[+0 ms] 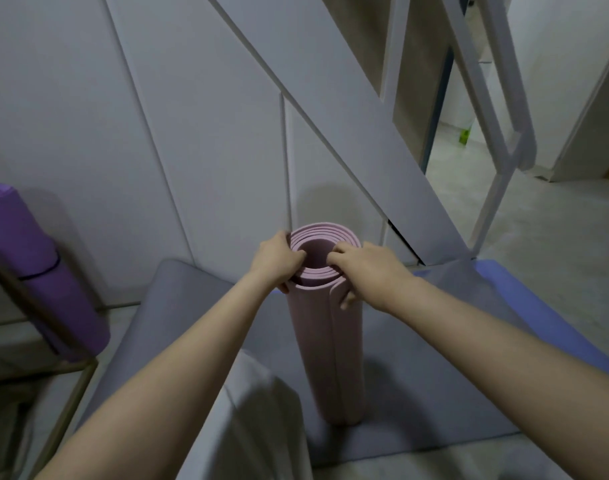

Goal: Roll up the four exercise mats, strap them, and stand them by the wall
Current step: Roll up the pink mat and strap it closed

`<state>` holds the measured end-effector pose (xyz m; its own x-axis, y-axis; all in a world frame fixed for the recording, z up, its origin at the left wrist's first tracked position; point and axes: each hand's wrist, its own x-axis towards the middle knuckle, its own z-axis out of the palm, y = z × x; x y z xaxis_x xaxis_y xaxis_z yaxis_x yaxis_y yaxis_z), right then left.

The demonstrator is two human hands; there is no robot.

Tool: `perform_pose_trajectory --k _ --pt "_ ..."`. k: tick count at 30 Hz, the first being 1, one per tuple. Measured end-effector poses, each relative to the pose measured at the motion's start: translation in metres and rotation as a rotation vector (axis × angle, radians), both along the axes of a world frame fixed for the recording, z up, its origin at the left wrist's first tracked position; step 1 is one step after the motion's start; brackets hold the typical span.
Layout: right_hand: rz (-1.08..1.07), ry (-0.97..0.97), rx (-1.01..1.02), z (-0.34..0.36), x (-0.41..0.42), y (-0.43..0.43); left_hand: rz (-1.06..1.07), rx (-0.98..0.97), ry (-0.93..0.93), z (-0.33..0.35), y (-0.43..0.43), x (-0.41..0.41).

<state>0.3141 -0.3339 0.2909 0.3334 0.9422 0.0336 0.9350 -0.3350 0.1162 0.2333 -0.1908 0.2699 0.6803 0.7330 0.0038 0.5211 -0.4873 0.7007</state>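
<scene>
So the pink rolled mat (331, 348) is standing on end right now, its bottom sitting on a grey mat (178, 306) that's lying flat on the floor (556, 237), near the white panelled wall (192, 133) but not leaning on it as far as I can tell.

Both hands are clamping the top rim. The left hand (275, 261) is hooking its fingers over the edge into the hollow core, thumb outside. The right hand (362, 268) is doing the same from the other side, with its thumb pressing the loose outer flap against the roll. My read is that's why it's being held upright: standing it up lets the layers line up at the top while the hands are squeezing the coil so it isn't springing open.

I'm not seeing any strap on the pink one, so strapping looks not yet done. Over on the left a purple rolled mat (36, 271) is leaning by the wall with a dark strap (43, 271) around it. A blue mat (538, 306) is peeking out flat on the right, so that and the grey one are waiting to be rolled.
</scene>
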Motion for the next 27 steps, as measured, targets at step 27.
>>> perform_pose_trajectory --k 27 --pt "0.519 -0.09 0.033 -0.081 -0.133 0.148 0.396 0.278 0.059 -0.087 0.085 -0.192"
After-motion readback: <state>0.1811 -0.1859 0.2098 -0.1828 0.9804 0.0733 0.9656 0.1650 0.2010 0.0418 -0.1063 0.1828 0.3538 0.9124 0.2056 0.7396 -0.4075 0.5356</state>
